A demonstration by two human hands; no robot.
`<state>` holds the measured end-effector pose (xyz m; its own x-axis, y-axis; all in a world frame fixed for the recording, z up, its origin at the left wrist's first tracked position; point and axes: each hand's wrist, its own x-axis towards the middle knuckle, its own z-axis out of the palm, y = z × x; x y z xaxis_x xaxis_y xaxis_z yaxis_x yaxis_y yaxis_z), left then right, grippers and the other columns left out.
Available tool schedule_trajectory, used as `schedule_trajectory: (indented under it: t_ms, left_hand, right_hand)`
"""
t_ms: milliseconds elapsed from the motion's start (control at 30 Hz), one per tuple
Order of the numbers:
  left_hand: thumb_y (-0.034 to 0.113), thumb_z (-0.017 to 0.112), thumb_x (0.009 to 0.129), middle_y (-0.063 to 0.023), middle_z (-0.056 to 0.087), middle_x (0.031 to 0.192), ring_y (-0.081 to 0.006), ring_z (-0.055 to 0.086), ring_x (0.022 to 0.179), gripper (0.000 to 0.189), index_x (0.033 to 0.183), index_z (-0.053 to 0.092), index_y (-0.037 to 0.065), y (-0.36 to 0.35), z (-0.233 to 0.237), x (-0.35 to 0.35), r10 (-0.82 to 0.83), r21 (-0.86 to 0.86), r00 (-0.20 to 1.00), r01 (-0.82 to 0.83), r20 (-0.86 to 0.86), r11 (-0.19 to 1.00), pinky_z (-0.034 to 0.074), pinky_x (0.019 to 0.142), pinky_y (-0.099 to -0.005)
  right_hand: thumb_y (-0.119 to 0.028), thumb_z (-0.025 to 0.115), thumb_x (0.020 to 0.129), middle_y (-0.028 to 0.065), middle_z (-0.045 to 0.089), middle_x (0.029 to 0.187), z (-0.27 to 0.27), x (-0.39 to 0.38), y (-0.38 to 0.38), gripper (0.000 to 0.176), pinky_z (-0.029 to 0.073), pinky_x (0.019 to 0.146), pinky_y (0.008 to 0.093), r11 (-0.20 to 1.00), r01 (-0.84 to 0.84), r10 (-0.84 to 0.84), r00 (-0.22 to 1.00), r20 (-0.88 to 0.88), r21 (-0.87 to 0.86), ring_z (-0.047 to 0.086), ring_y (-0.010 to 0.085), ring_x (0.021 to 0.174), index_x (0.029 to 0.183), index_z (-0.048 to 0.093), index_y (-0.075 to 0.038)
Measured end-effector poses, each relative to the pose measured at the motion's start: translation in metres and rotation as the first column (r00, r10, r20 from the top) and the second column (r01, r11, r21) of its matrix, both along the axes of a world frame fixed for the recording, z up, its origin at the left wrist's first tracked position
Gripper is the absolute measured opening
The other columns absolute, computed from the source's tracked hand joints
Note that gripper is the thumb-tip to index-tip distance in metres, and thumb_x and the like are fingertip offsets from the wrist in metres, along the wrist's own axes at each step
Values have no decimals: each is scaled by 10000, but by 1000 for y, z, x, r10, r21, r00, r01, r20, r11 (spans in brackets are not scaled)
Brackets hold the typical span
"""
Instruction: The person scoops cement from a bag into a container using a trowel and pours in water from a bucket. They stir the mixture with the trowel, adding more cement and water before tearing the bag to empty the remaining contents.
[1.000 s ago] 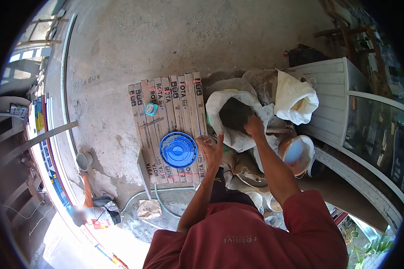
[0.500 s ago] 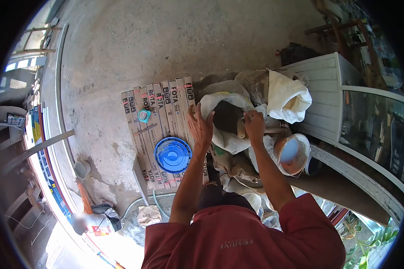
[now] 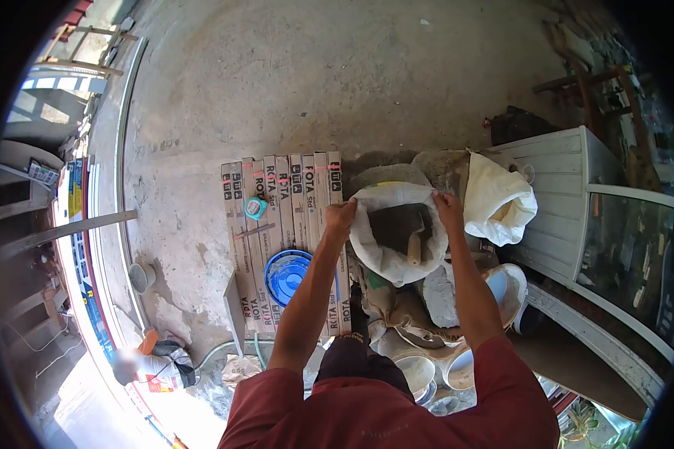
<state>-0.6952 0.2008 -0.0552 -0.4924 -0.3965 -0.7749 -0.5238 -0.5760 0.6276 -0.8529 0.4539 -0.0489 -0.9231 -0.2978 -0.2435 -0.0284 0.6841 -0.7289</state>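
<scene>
A white woven sack (image 3: 386, 258) stands open in front of me, with grey powder (image 3: 393, 223) inside. A trowel with a wooden handle (image 3: 414, 248) lies in the powder. My left hand (image 3: 341, 215) grips the sack's left rim. My right hand (image 3: 448, 205) grips its right rim. Both hands hold the mouth of the sack spread apart.
Flat ROTA boxes (image 3: 277, 202) lie on the concrete floor at left, with a blue lid (image 3: 287, 275) and a small teal tape measure (image 3: 254, 208) on them. Another white sack (image 3: 502, 198) leans on a white cabinet (image 3: 558, 183). Buckets (image 3: 505, 288) stand near my feet.
My right hand left the trowel in the powder and moved to the sack's right rim. My left hand rose from beside the blue lid and took the left rim.
</scene>
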Motion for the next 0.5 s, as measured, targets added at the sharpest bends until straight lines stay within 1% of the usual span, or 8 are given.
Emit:
schedule_trajectory:
  t_ms: [33, 133, 167, 200, 333, 400, 433, 500]
  left_hand:
    - [164, 512, 927, -111, 663, 804, -204, 621, 633, 215, 873, 625, -11, -14, -4, -2, 9, -13, 1000, -10, -8, 1000, 498, 586, -369]
    - [171, 507, 915, -63, 640, 702, -172, 582, 531, 216, 891, 618, -12, -42, -35, 1, -84, 571, 996, 67, 3, 818, 497, 497, -296]
    - [171, 507, 915, -63, 640, 702, -172, 582, 531, 216, 891, 618, -12, -50, -69, 8, -86, 566, 996, 69, 4, 821, 497, 497, -296]
    - [120, 490, 912, -132, 643, 822, -205, 622, 668, 201, 963, 587, -48, -61, -108, 17, -179, 624, 980, 196, -92, 756, 535, 598, -329]
    - [83, 455, 916, -195, 639, 958, -236, 661, 793, 221, 1008, 555, -91, -46, -35, 5, -237, 542, 955, 295, -177, 786, 575, 684, -345]
    - [202, 430, 953, -165, 637, 955, -227, 648, 780, 321, 1036, 542, -86, -32, -36, 9, -26, 533, 996, 66, -82, 844, 565, 705, -349]
    - [355, 494, 924, -144, 634, 945, -226, 628, 795, 453, 1081, 522, -68, -34, -61, 20, 51, 524, 984, 47, -172, 850, 528, 741, -346]
    - [483, 557, 867, -139, 611, 837, -241, 613, 784, 530, 1002, 545, -29, -29, 0, 39, 22, 8, 995, -21, -102, 1000, 504, 727, -332]
  right_hand:
    - [-338, 610, 863, 11, 475, 557, -10, -12, 1, 366, 307, 492, 321, 1000, -8, 8, 996, 83, -2, 354, 119, 536, 743, 575, 6]
    - [-288, 671, 815, 24, 620, 727, -7, -43, -8, 280, 427, 596, 297, 984, 120, -36, 863, 504, -134, 543, 142, 632, 852, 655, -10]
    - [-275, 692, 796, 42, 657, 797, -3, -49, -10, 277, 465, 652, 292, 918, 316, -34, 665, 746, -240, 603, 159, 693, 892, 671, -16]
    - [-252, 713, 771, 65, 672, 877, -21, -57, -8, 264, 482, 748, 305, 901, 322, 1, 668, 744, -291, 635, 185, 783, 911, 677, -31]
    - [-260, 705, 782, 60, 674, 882, -53, -69, -14, 251, 472, 760, 301, 892, 400, -75, 594, 801, -213, 631, 191, 802, 888, 675, -35]
    - [-300, 676, 816, 91, 677, 905, -82, -66, -2, 309, 476, 765, 321, 988, 147, -150, 928, 341, 35, 637, 219, 829, 925, 647, -12]
    - [-300, 676, 816, 91, 677, 905, -57, -48, 0, 309, 476, 765, 321, 985, 164, -172, 922, 346, 53, 637, 219, 829, 925, 647, -12]
    - [-411, 582, 862, 199, 649, 856, 26, -7, -13, 441, 469, 732, 339, 972, 229, -226, 972, -66, 44, 635, 287, 794, 1005, 613, 5]
